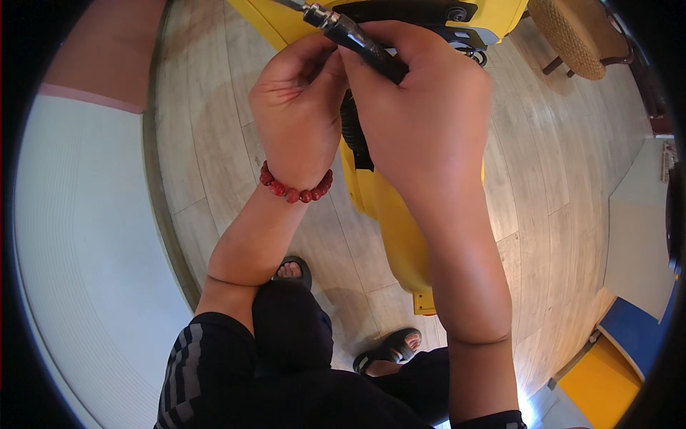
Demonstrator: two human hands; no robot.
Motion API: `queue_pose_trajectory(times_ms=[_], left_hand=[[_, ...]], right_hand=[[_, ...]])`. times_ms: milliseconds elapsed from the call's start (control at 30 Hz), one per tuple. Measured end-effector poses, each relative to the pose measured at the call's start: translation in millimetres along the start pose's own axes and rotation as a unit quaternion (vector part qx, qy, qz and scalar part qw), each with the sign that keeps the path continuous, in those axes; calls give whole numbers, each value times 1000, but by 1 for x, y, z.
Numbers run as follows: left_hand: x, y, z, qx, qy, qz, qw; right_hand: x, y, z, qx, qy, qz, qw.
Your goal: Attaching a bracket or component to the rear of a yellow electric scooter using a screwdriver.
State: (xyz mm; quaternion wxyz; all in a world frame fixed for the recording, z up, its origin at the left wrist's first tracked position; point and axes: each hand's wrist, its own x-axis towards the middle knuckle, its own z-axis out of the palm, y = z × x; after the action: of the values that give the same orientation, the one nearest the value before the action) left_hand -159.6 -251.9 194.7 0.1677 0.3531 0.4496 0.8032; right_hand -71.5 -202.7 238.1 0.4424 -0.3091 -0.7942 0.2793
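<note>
My right hand (429,114) is closed around a black-handled tool (361,44) with a metal collar and a thin shaft pointing to the upper left. My left hand (293,107), with a red bead bracelet, is curled closed against the right thumb beside the tool; whatever its fingertips hold is hidden. Both hands are over a large yellow machine or piece of furniture (400,243) with black panels along its top. A black ribbed part (357,136) shows between my wrists, and a black loop of cable (479,57) lies just past my right knuckles.
A wicker chair (572,39) stands at the upper right on the wood-look floor. A white surface (86,236) runs along the left below a brown panel (103,53). Blue (629,322) and yellow (593,379) panels are at the lower right. My sandaled feet are below.
</note>
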Motion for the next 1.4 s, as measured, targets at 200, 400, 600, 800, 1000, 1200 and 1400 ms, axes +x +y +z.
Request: queue_pose_trajectory(times_ms=[200, 400, 600, 800, 1000, 1200, 1400], left_hand=[[0, 0, 3, 3, 5, -3, 1000], [2, -2, 5, -24, 9, 0, 1000], [4, -3, 4, -17, 20, -5, 1000], [6, -3, 6, -28, 23, 0, 999], [7, 2, 1, -31, 20, 1, 999], [10, -1, -2, -72, -27, 15, 997], [11, -3, -8, -51, -47, -3, 998]], right_hand=[[3, -4, -14, 130, -55, 125, 982], [-5, -17, -15, 244, 45, 142, 958], [2, -17, -11, 181, 64, 106, 976], [1, -14, 4, 166, 120, 78, 976], [18, -54, 0, -27, 27, 222, 974], [12, -38, -13, 76, -13, 150, 986], [15, -47, -13, 64, -7, 145, 987]])
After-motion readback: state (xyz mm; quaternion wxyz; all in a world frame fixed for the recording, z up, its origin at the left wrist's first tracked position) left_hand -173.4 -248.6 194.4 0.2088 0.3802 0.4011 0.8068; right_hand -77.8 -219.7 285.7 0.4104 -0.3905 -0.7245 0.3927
